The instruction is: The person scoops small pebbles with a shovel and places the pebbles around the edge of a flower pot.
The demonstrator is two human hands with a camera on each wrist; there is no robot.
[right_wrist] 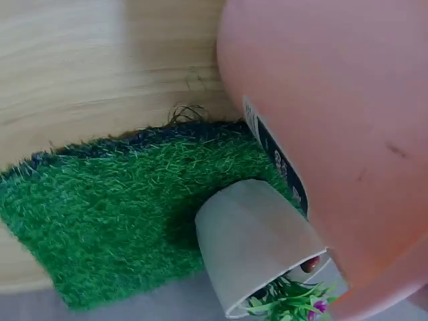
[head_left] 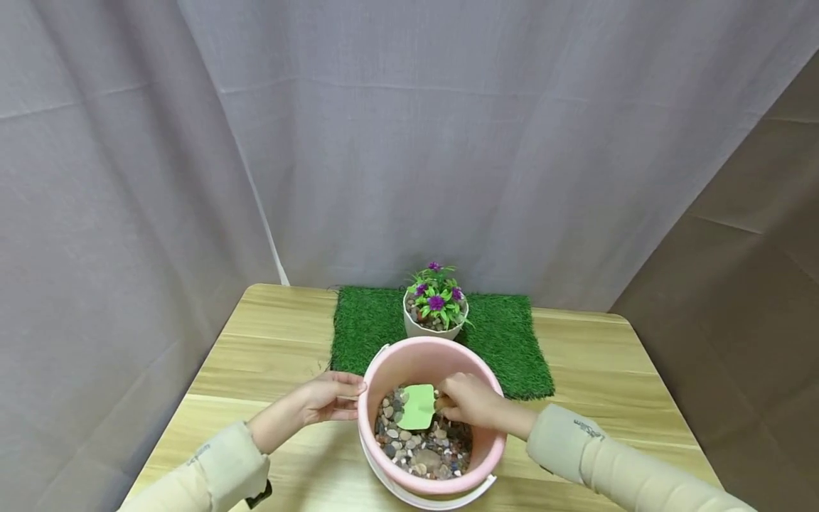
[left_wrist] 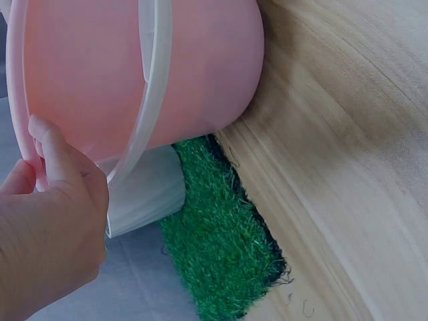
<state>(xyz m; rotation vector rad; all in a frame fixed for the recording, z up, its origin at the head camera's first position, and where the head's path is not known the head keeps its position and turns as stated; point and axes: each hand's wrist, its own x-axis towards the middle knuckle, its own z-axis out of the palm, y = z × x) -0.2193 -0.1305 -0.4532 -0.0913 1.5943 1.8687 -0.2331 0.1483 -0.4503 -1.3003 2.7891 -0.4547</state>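
A pink bucket [head_left: 430, 345] with a white handle [left_wrist: 157, 87] stands on the wooden table, its bottom covered by pebbles [head_left: 409, 448] of mixed colours. My left hand [head_left: 329, 398] pinches the bucket's rim on the left side, the thumb and fingers on either side of the wall in the left wrist view. Inside the bucket, my right hand [head_left: 473, 402] has its fingers curled at the right end of a light green scoop [head_left: 417, 409]. The scoop's flat face lies among the pebbles, some of them at its left edge. The fingers hide the scoop's grip.
Behind the bucket, a white pot [head_left: 425, 330] with purple flowers [head_left: 436, 303] and green leaves stands on an artificial grass mat [head_left: 505, 348]. The table [head_left: 275, 341] backs onto grey curtains [head_left: 409, 156], with a brown cloth [head_left: 736, 284] at the right.
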